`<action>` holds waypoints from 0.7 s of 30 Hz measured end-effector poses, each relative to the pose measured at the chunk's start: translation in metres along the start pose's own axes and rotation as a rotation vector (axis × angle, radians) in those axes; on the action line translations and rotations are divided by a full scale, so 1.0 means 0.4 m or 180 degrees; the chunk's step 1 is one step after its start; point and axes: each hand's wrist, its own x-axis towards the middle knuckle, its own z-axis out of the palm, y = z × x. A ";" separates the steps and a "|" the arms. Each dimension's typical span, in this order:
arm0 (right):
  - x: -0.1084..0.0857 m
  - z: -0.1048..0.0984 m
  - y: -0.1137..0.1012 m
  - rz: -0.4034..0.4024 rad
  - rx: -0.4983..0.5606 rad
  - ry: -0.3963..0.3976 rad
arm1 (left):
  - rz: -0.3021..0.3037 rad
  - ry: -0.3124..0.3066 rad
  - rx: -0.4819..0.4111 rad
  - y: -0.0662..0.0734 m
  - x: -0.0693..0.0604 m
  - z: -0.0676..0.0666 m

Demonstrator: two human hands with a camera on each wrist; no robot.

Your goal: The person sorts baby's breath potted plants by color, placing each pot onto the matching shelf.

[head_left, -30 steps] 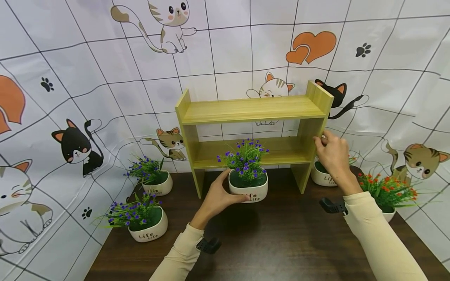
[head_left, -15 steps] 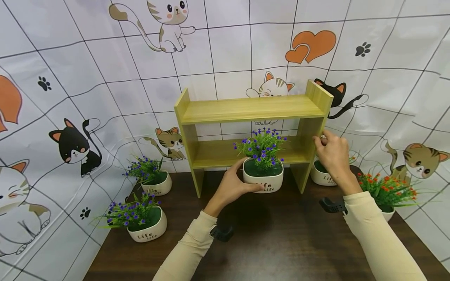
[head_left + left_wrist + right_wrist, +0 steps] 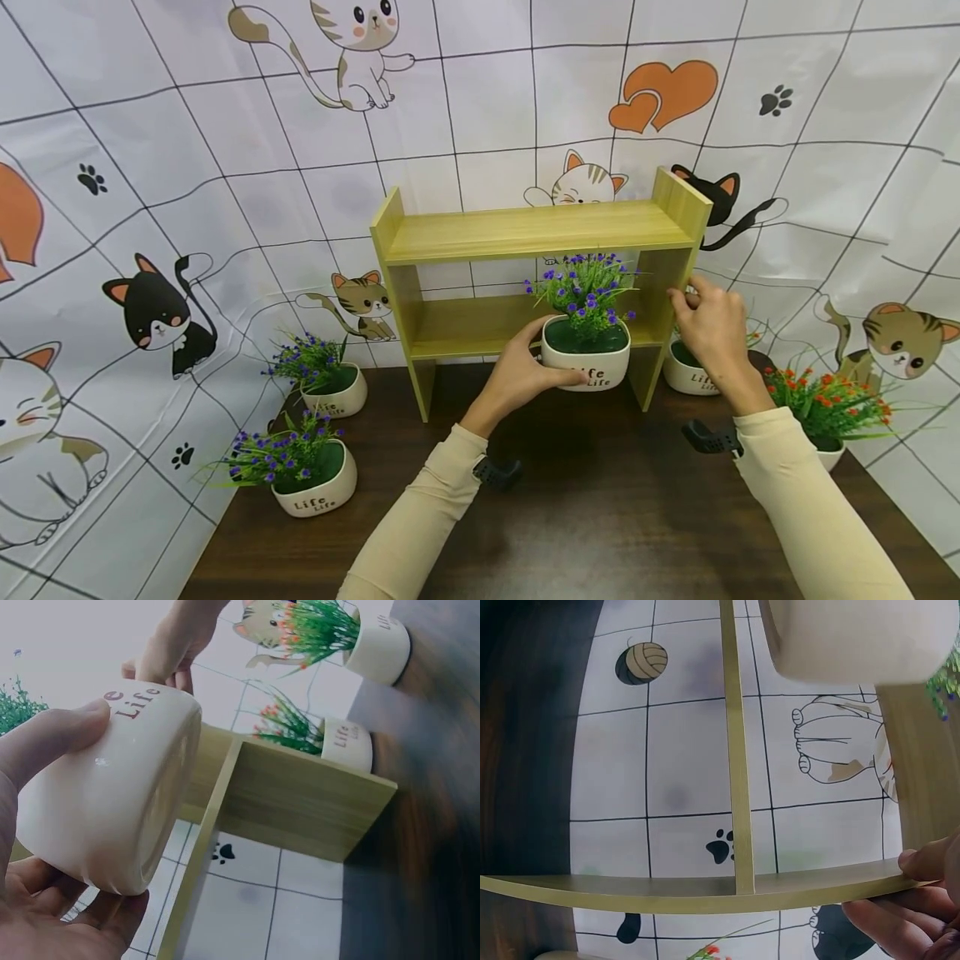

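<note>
My left hand point(image 3: 517, 375) grips a white flowerpot point(image 3: 588, 367) of purple flowers, thumb across its "Life" lettering and fingers round the far side. The pot is held up in front of the right part of a two-tier wooden shelf point(image 3: 517, 233). From below, the left wrist view shows the pot's base point(image 3: 169, 802), off any surface. My right hand point(image 3: 708, 329) pinches the front edge of the shelf's right side panel point(image 3: 817, 894), thumb inside and fingers outside. Whether the pot touches the lower board point(image 3: 465, 325) is hidden in the head view.
Two pots of purple flowers point(image 3: 315, 492) point(image 3: 337, 392) stand at the left of the dark table point(image 3: 570, 533). At the right are a pot of orange flowers point(image 3: 825, 408) and another white pot point(image 3: 686, 371) partly behind my right hand. A cat-patterned wall covering point(image 3: 487, 108) rises behind the shelf.
My left hand has carried the flowerpot rightward and up, toward the shelf's lower opening. The right hand keeps its hold on the side panel.
</note>
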 end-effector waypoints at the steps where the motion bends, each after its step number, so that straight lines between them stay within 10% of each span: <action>1: 0.000 0.000 0.000 -0.0005 -0.0001 0.0003 | -0.0002 -0.0004 0.0005 0.002 0.006 0.003; 21: 0.001 -0.001 0.002 -0.0017 0.0005 0.0049 | -0.0108 0.0026 0.0065 0.039 0.102 0.055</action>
